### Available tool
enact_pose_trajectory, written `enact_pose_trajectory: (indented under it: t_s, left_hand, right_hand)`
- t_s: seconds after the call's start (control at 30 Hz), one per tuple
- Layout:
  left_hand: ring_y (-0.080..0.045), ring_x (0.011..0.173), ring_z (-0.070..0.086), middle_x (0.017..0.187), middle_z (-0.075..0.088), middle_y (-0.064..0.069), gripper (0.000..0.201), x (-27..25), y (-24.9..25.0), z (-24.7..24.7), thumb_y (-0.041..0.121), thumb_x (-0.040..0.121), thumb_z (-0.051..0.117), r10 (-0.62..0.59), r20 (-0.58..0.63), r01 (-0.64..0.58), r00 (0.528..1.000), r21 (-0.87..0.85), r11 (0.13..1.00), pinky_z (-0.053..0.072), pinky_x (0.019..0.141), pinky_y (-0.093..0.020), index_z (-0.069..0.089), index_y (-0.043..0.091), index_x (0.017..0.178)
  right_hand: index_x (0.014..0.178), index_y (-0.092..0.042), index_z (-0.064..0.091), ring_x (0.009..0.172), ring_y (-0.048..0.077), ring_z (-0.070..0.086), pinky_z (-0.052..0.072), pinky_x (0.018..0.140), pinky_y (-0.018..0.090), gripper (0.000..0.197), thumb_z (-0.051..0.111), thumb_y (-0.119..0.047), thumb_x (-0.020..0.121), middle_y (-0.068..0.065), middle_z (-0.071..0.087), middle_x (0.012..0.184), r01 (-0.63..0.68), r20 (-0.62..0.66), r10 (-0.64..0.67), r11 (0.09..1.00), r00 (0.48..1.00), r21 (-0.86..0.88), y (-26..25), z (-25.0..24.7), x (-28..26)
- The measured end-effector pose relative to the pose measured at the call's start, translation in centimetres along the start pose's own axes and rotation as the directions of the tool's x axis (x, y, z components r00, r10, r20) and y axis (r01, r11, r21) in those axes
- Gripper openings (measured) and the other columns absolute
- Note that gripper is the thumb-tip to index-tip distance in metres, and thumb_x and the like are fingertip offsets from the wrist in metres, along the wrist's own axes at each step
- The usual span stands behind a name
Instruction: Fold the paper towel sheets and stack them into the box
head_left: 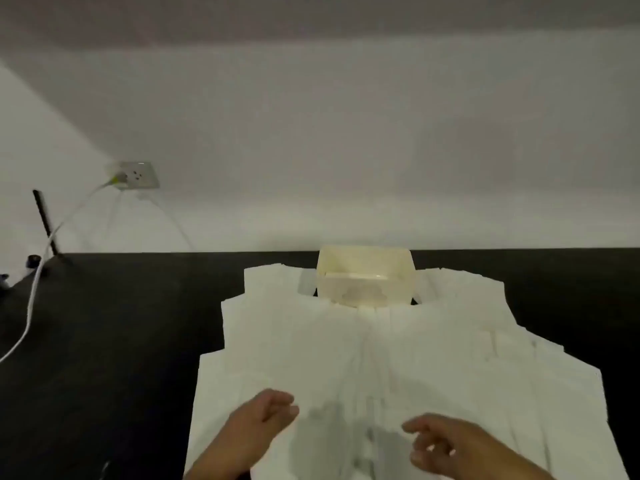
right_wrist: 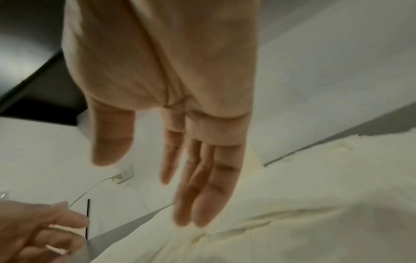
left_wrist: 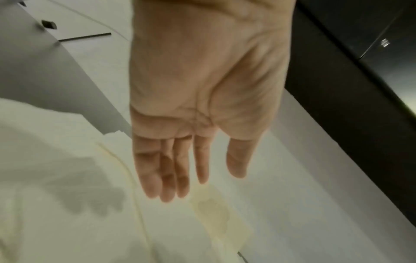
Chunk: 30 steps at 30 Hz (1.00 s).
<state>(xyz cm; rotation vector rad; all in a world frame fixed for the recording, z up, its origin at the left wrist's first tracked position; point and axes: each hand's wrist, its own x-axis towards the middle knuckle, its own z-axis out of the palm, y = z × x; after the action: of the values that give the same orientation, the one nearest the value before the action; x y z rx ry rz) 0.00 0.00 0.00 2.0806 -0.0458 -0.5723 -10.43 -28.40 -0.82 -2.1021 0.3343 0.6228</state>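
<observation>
Several white paper towel sheets [head_left: 363,348] lie overlapping on the dark table, spreading from the near edge to the far side. A cream box [head_left: 366,277] stands open at the far end of the sheets, near the wall. My left hand [head_left: 273,410] hovers over the near sheets with straight, relaxed fingers [left_wrist: 171,174] and holds nothing. My right hand [head_left: 429,441] hovers to the right of it, palm open, fingers [right_wrist: 202,186] extended above the paper towel sheets [right_wrist: 292,222]. Neither hand touches the paper that I can see. The left hand [right_wrist: 40,229] also shows in the right wrist view.
The dark table [head_left: 104,323] stretches bare to the left of the sheets. A white cable [head_left: 31,306] runs from a wall socket [head_left: 136,174] down across the table's left end. A thin black rod [head_left: 45,223] stands at the far left by the wall.
</observation>
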Motion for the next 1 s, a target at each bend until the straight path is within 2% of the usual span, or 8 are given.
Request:
enact_pose_trajectory:
  t_s: [0.07, 0.23, 0.33, 0.47, 0.63, 0.8, 0.9, 1.0]
  left_hand:
    - [-0.009, 0.099, 0.058, 0.107, 0.063, 0.005, 0.017, 1.8, 0.1, 0.4, 0.033, 0.089, 0.061, -0.030, -0.046, 0.029, 0.998, -0.034, 0.999, 0.041, 0.083, -0.019, 0.058, 0.024, 0.103]
    - [-0.016, 0.110, 0.051, 0.128, 0.055, -0.005, 0.039, 5.2, 0.3, 2.4, 0.033, 0.089, 0.061, -0.083, -0.098, 0.085, 0.992, 0.013, 0.996, 0.038, 0.088, -0.023, 0.053, 0.016, 0.123]
    - [-0.022, 0.123, 0.049, 0.134, 0.051, -0.008, 0.049, 7.3, 0.7, 2.5, 0.034, 0.088, 0.062, -0.064, -0.186, 0.084, 0.980, 0.102, 0.991, 0.037, 0.099, -0.028, 0.049, 0.010, 0.129]
    - [-0.028, 0.127, 0.045, 0.136, 0.049, -0.013, 0.063, 9.8, 1.6, 1.9, 0.040, 0.086, 0.063, -0.071, -0.224, 0.114, 0.972, 0.187, 0.976, 0.034, 0.106, -0.033, 0.041, 0.008, 0.135]
    - [-0.027, 0.127, 0.046, 0.139, 0.046, -0.012, 0.069, 11.4, 3.0, 2.1, 0.039, 0.086, 0.064, -0.124, -0.153, 0.141, 0.980, 0.107, 0.984, 0.037, 0.102, -0.033, 0.034, 0.007, 0.140]
    - [-0.026, 0.127, 0.045, 0.142, 0.043, -0.010, 0.073, 11.7, 3.8, 4.0, 0.037, 0.085, 0.065, -0.126, 0.022, 0.126, 0.992, 0.007, 0.992, 0.038, 0.106, -0.035, 0.031, 0.004, 0.141]
    - [-0.026, 0.125, 0.046, 0.139, 0.045, -0.010, 0.069, 12.0, 4.5, 4.7, 0.034, 0.087, 0.063, -0.102, 0.033, 0.101, 0.994, 0.035, 0.994, 0.039, 0.094, -0.027, 0.031, 0.003, 0.140]
    - [-0.027, 0.127, 0.044, 0.141, 0.042, -0.013, 0.069, 12.6, 5.4, 4.6, 0.032, 0.088, 0.062, -0.092, -0.064, 0.096, 0.994, 0.079, 0.992, 0.038, 0.097, -0.030, 0.029, 0.002, 0.141]
  right_hand:
    - [0.108, -0.039, 0.054, 0.095, 0.007, 0.059, 0.045, 0.077, 0.015, 0.032, 0.069, -0.042, 0.080, -0.011, 0.060, 0.106, -0.015, -0.094, 0.020, 0.999, 0.995, 0.050, -1.3, -0.9, 1.6]
    - [0.132, -0.024, 0.044, 0.110, 0.022, 0.054, 0.046, 0.093, 0.031, 0.056, 0.069, -0.036, 0.083, 0.008, 0.052, 0.129, -0.131, -0.236, 0.189, 0.962, 0.953, 0.241, -2.2, -2.3, 3.4]
    - [0.138, -0.014, 0.042, 0.120, 0.027, 0.049, 0.044, 0.098, 0.038, 0.063, 0.071, -0.028, 0.083, 0.011, 0.046, 0.138, -0.144, -0.362, 0.277, 0.924, 0.890, 0.354, -2.0, -3.6, 4.8]
    - [0.141, -0.005, 0.035, 0.123, 0.029, 0.047, 0.042, 0.095, 0.037, 0.068, 0.068, -0.023, 0.085, 0.014, 0.044, 0.140, -0.138, -0.421, 0.353, 0.877, 0.836, 0.460, -2.3, -4.7, 6.4]
    - [0.135, 0.005, 0.037, 0.094, 0.024, 0.050, 0.044, 0.073, 0.033, 0.062, 0.067, -0.020, 0.086, 0.012, 0.048, 0.108, -0.175, -0.330, 0.390, 0.832, 0.860, 0.527, -3.9, -3.6, 9.1]
    - [0.135, 0.007, 0.036, 0.076, 0.018, 0.052, 0.046, 0.063, 0.028, 0.063, 0.066, -0.021, 0.087, 0.011, 0.053, 0.100, -0.168, -0.303, 0.348, 0.854, 0.887, 0.492, -5.8, -1.4, 11.8]
    - [0.142, -0.003, 0.030, 0.104, 0.025, 0.054, 0.049, 0.079, 0.032, 0.071, 0.066, -0.025, 0.085, 0.014, 0.048, 0.132, -0.164, -0.383, 0.351, 0.882, 0.854, 0.442, -5.9, -1.8, 11.9]
    - [0.142, -0.004, 0.029, 0.129, 0.033, 0.040, 0.036, 0.103, 0.037, 0.070, 0.063, -0.030, 0.086, 0.015, 0.040, 0.142, -0.307, -0.545, 0.421, 0.906, 0.725, 0.291, -4.1, -4.6, 10.7]
